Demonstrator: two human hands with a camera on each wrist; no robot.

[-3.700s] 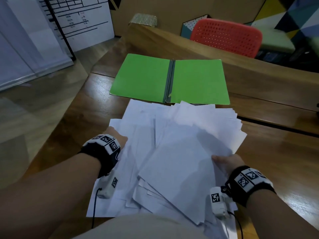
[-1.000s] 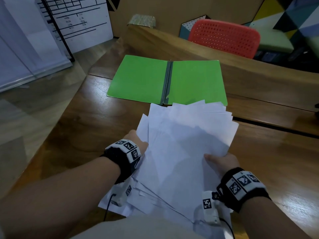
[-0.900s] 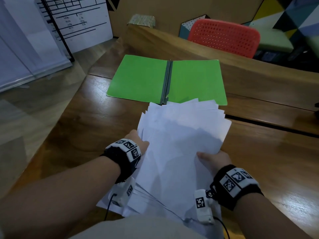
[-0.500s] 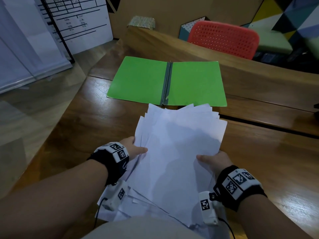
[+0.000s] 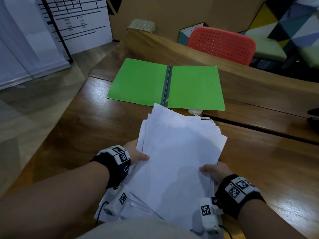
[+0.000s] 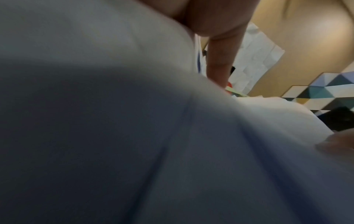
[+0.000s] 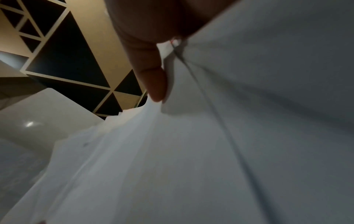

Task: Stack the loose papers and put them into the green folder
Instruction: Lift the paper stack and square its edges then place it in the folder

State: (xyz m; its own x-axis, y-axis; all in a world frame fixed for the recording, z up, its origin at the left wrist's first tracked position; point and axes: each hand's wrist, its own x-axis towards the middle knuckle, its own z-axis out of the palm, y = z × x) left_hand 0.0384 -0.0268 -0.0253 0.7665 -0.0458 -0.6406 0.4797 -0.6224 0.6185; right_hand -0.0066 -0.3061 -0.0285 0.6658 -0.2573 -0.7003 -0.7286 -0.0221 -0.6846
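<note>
With your left hand and right hand clamping the fanned loose papers just short of the open green folder, uneven edges risk sheets slipping onto the desk.

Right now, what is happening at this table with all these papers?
A person is gathering loose white papers into one stack. The left hand grips the stack's left edge and the right hand grips its right edge. The sheets are still fanned and uneven, and a few lie under the stack near the person. The green folder lies open and empty on the wooden table, just beyond the papers. Nothing is in it yet.
</note>
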